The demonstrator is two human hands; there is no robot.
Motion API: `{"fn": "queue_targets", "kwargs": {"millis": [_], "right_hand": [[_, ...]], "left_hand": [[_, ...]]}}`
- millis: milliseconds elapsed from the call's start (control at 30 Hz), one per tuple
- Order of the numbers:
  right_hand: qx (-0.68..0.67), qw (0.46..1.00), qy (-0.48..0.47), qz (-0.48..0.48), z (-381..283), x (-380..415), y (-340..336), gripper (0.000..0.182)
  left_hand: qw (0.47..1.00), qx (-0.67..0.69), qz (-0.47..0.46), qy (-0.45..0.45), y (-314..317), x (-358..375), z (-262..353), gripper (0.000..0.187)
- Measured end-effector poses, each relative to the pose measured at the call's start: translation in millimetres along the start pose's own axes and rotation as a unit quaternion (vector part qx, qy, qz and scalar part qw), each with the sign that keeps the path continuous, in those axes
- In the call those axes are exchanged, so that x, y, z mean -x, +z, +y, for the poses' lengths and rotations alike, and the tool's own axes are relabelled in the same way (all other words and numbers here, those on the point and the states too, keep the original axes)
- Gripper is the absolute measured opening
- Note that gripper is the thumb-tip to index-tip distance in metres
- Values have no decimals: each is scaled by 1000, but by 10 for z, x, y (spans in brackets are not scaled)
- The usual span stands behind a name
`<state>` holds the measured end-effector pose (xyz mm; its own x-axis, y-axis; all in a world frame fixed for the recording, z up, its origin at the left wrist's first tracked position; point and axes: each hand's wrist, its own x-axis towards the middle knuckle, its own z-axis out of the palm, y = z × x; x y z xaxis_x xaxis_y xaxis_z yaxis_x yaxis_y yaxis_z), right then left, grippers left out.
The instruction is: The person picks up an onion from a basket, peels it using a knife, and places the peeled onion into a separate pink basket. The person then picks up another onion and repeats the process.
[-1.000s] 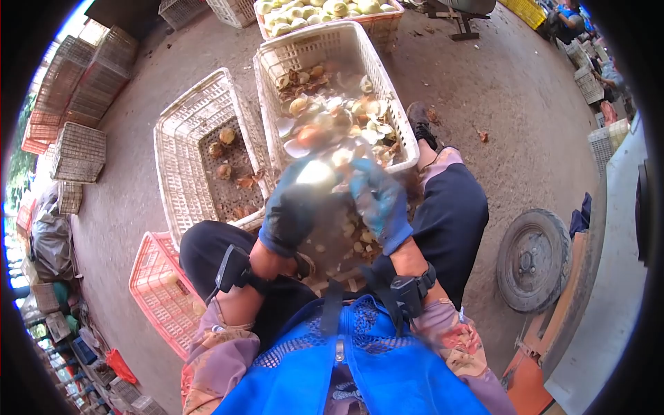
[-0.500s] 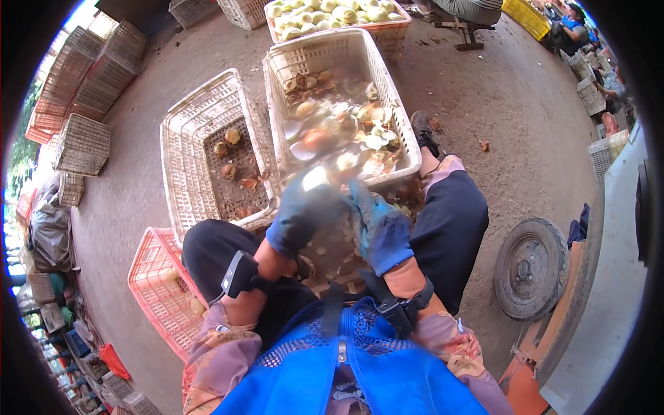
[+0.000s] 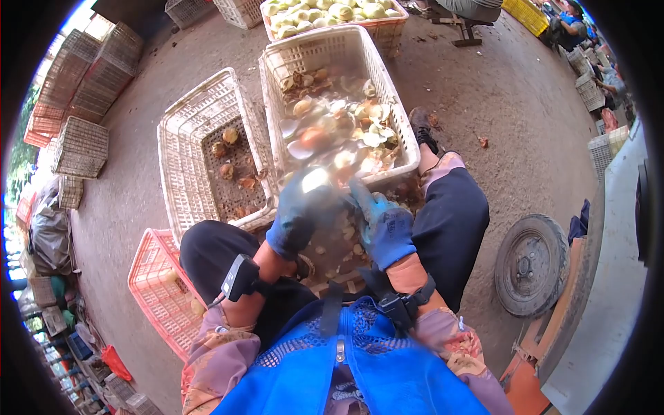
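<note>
My left hand (image 3: pixel 297 216), in a blue work glove, is closed around a bright, pale, round thing that looks like an onion (image 3: pixel 317 180); blur hides its outline. Close beside it is my right hand (image 3: pixel 384 228), also gloved, with fingers bent and thumb and forefinger toward the left hand. Whatever it grips is hidden. Both hands are over the near end of a white plastic crate (image 3: pixel 409 138) holding onion skins and pale peelings (image 3: pixel 375 135). To the left, another white crate (image 3: pixel 181 187) holds several brown onions (image 3: pixel 230 135) and dry skins.
A crate of peeled onions (image 3: pixel 339 12) stands beyond the near crates. At my left knee is a pink crate (image 3: pixel 155 287). A wheel (image 3: pixel 531 268) and a metal panel (image 3: pixel 595 297) are on the right. Stacked crates (image 3: pixel 104 69) stand at left; another person (image 3: pixel 570 31) sits far right.
My right hand has shifted slightly right and turned a little. My left hand stays in nearly the same place. The whole view has moved very slightly.
</note>
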<state>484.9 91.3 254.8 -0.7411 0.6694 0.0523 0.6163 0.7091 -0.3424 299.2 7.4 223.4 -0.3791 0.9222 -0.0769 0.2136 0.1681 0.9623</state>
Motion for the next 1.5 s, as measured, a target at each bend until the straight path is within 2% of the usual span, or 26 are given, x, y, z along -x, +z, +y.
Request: {"fn": "queue_targets", "kwargs": {"millis": [33, 100, 133, 200, 400, 433, 500, 533, 600, 733, 767, 800, 833, 867, 900, 933, 1000, 1067, 1100, 1133, 1233, 1267, 1300, 1433, 1467, 1500], "right_hand": [[-5, 1000, -10, 4, -3, 13, -11, 71], [-10, 1000, -20, 7, -11, 13, -23, 69], [-15, 1000, -20, 5, -15, 4, -28, 69], [-20, 1000, -18, 4, -29, -6, -22, 68], [17, 995, 84, -50, -95, -95, 64, 53], [-117, 989, 88, -5, -23, -119, 138, 44], [-382, 919, 86, 49, 153, -229, 365, 26], [-382, 919, 86, 48, 206, -197, 439, 26], [-634, 758, 151, -24, 122, -207, 210, 26], [-659, 735, 158, 21, 12, -288, 140, 27], [-659, 735, 160, 21, 56, -302, 214, 27], [-608, 786, 96, 51, 114, -322, 300, 26], [-552, 830, 31, 80, 157, -328, 356, 24], [-553, 829, 30, 80, 141, -325, 297, 24], [-444, 887, 48, 119, 122, -306, 219, 23], [-328, 929, 66, 156, 102, -287, 132, 22], [-298, 943, 64, 131, 60, -204, 39, 19], [-228, 967, -8, 114, -9, -143, 8, 22], [-168, 981, -28, 90, -2, -118, 60, 34], [-168, 981, -28, 90, -14, -124, 58, 34], [-79, 994, -45, 53, -38, -149, 42, 47], [-47, 995, -60, 70, -26, -156, 64, 46], [-15, 993, -75, 87, -17, -159, 76, 46], [19, 998, -56, 29, -62, -166, 79, 50], [59, 997, -44, 26, -82, -166, 98, 51], [101, 994, -31, 23, -95, -166, 118, 52]], "left_hand": [[1000, 0, 1, -1, -19, -12, -33, 52], [981, -140, 4, 136, -69, -50, -89, 49], [981, -140, 3, 136, -66, -40, -92, 49], [1000, 9, -3, -30, -49, -11, -12, 48], [1000, 29, 3, -10, 21, -11, -36, 51], [1000, 29, 2, -11, 24, -2, -30, 51], [999, -10, 1, 36, 27, 6, 95, 48], [999, -10, 0, 36, 10, -10, 120, 48], [969, -162, -9, 187, -38, -48, 148, 48], [989, -82, -3, 122, -33, -59, 188, 48], [961, -189, -4, 203, -68, -88, 192, 49], [914, -292, -6, 280, -88, -98, 197, 49], [914, -293, -6, 280, -67, -83, 213, 49], [973, -165, -29, 159, -26, -64, 236, 50], [998, -31, -49, 33, -8, -50, 247, 51], [998, -32, -48, 35, -12, -45, 220, 51], [999, -6, -32, 34, -3, -41, 120, 55], [999, 12, -39, 9, -24, -39, 74, 56], [998, 29, -47, -16, -38, -39, 54, 56], [998, 28, -46, -16, -42, -42, 12, 56], [999, 3, -31, 30, -73, -70, -32, 55], [972, -164, -19, 170, -123, -93, 35, 54], [898, -323, -6, 301, -151, -105, 89, 52], [895, -332, -14, 298, -148, -55, 116, 51], [976, -161, -30, 144, -118, -11, 44, 49], [999, 19, -44, -19, -90, 9, -13, 48]]}}
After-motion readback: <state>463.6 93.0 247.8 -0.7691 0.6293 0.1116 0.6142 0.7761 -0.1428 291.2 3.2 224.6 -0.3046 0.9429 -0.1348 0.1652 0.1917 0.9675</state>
